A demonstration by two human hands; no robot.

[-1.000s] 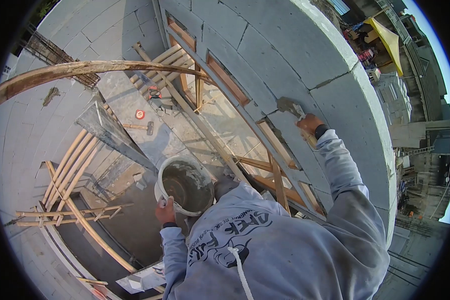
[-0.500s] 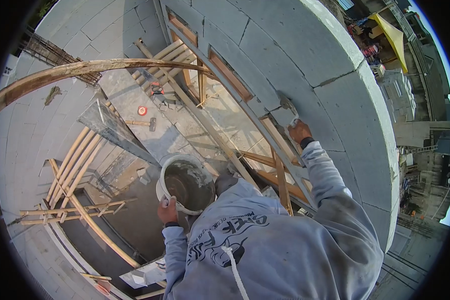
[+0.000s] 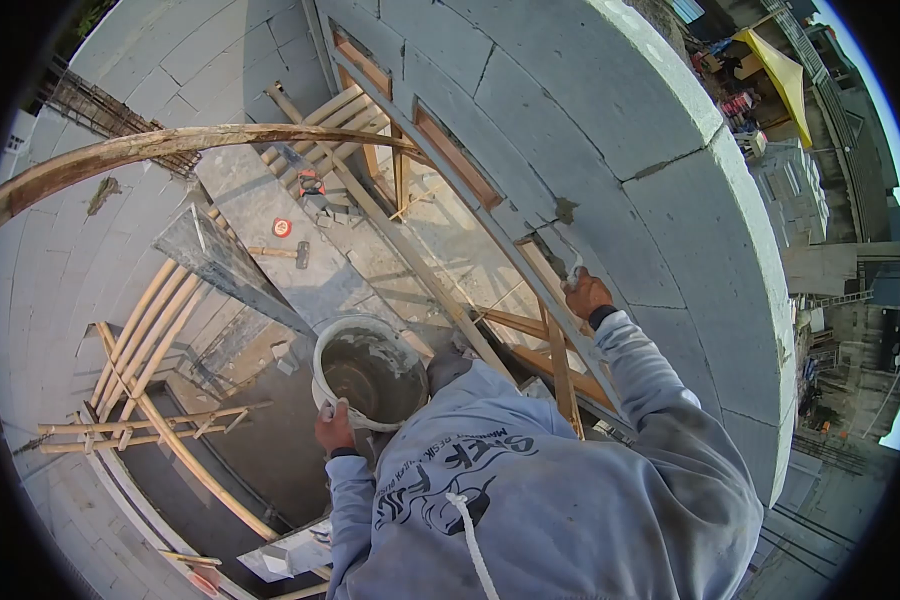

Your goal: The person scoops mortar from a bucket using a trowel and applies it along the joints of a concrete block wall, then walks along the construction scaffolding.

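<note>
My left hand (image 3: 335, 427) is closed on the rim of a pale bucket (image 3: 378, 372), whose inside is coated with grey mortar. My right hand (image 3: 588, 294) grips a trowel (image 3: 573, 264) by its handle. The blade, seen nearly edge-on, is against or close to the grey block wall (image 3: 660, 215), just above a window opening. A small dab of wet mortar (image 3: 566, 210) sticks to the wall above the blade. How much mortar the blade carries, I cannot tell.
Below me lie a hammer (image 3: 282, 253), a red tape measure (image 3: 282, 227) and a red-and-black tool (image 3: 311, 183). A curved wooden strip (image 3: 220, 134) crosses the left side. Timber props (image 3: 560, 375) stand by the wall, and bamboo poles (image 3: 155, 330) lean at left.
My right hand has moved down and slightly left along the wall with the trowel. The mortar dab now shows uncovered. My left hand still holds the bucket.
</note>
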